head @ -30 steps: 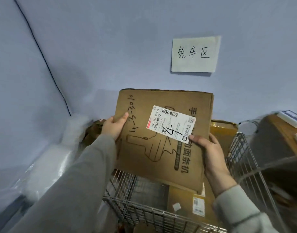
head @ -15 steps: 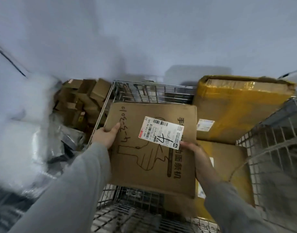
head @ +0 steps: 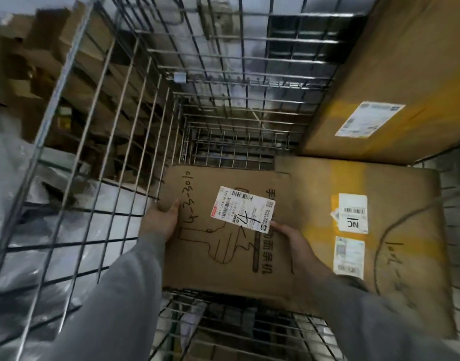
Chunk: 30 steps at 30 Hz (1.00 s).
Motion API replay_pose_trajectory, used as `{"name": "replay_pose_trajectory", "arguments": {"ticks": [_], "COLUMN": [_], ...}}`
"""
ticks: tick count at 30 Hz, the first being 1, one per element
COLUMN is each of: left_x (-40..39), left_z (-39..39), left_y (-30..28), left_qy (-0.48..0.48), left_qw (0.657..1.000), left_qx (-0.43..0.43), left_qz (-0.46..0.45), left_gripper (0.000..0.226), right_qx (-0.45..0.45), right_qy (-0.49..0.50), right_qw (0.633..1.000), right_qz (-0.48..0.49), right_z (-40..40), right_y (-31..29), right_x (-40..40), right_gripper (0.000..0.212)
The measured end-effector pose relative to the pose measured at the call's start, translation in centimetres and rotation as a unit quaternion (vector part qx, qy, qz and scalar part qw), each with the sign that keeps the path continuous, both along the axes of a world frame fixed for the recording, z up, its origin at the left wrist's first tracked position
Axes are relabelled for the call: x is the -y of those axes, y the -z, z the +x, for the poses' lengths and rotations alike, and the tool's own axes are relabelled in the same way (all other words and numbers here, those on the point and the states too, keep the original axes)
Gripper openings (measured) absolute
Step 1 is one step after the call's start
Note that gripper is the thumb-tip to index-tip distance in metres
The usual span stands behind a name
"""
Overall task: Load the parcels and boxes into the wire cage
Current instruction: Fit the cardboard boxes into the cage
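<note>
I look down into the wire cage [head: 135,105]. A flat brown cardboard box [head: 223,264] with a white shipping label and black handwriting is low inside it, near the mesh floor. My left hand [head: 161,220] grips its left edge, thumb on top. My right hand [head: 288,235] holds its right side, thumb lying just below the label. Touching its right side lies a larger brown box [head: 395,230] with yellow tape and several labels. A big tall box [head: 400,74] stands at the cage's back right.
Outside the cage's left wall lie loose cardboard boxes [head: 36,63] and grey plastic parcel bags [head: 20,204]. The mesh floor shows at the back middle [head: 231,149] and along the near side.
The flat box has gone down from chest height, over the cage rim, deep into the cage beside the taped box. My view has tipped from the wall down into the cage. Both hands keep their hold.
</note>
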State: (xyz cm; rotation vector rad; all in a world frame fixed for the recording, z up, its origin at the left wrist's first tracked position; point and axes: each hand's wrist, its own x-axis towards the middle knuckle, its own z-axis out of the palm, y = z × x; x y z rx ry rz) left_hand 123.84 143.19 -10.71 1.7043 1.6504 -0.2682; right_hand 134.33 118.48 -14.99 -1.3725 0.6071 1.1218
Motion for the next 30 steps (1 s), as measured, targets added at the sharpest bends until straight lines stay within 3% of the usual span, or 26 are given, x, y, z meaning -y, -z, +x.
{"name": "replay_pose_trajectory", "arguments": {"ticks": [4, 8, 10, 14, 21, 24, 30], "left_x": [0.0, -0.2, -0.2, 0.1, 1.0, 1.3, 2.2], "left_z": [-1.6, -2.7, -2.9, -3.4, -5.4, -5.6, -5.3], "left_y": [3.1, 4.7, 5.1, 5.2, 4.3, 3.8, 4.7], "left_qy": [0.0, 0.015, 0.01, 0.028, 0.014, 0.009, 0.0], "left_qw": [1.0, 1.0, 1.0, 0.999, 0.992, 0.991, 0.991], "left_qx": [0.002, -0.006, -0.009, -0.009, -0.041, -0.035, 0.012], "left_qz": [-0.008, -0.004, -0.002, 0.026, 0.117, 0.13, 0.137], "left_gripper": [0.059, 0.056, 0.055, 0.058, 0.067, 0.063, 0.054], "right_qx": [-0.03, 0.002, 0.039, 0.091, 0.031, 0.001, 0.05], "right_qy": [-0.023, -0.069, -0.103, -0.146, -0.148, -0.153, -0.186], "right_qw": [0.999, 0.996, 0.991, 0.974, 0.978, 0.98, 0.96], "right_qz": [-0.025, -0.048, -0.08, -0.15, -0.14, -0.131, -0.203], "right_z": [-1.8, -2.6, -2.7, -3.2, -4.0, -4.3, -4.9], "right_y": [3.3, 4.9, 4.6, 4.8, 5.6, 5.7, 6.5], "right_x": [-0.2, -0.8, -1.1, -1.2, -1.0, -1.0, -0.9], "right_gripper": [0.031, 0.056, 0.042, 0.059, 0.063, 0.048, 0.051]}}
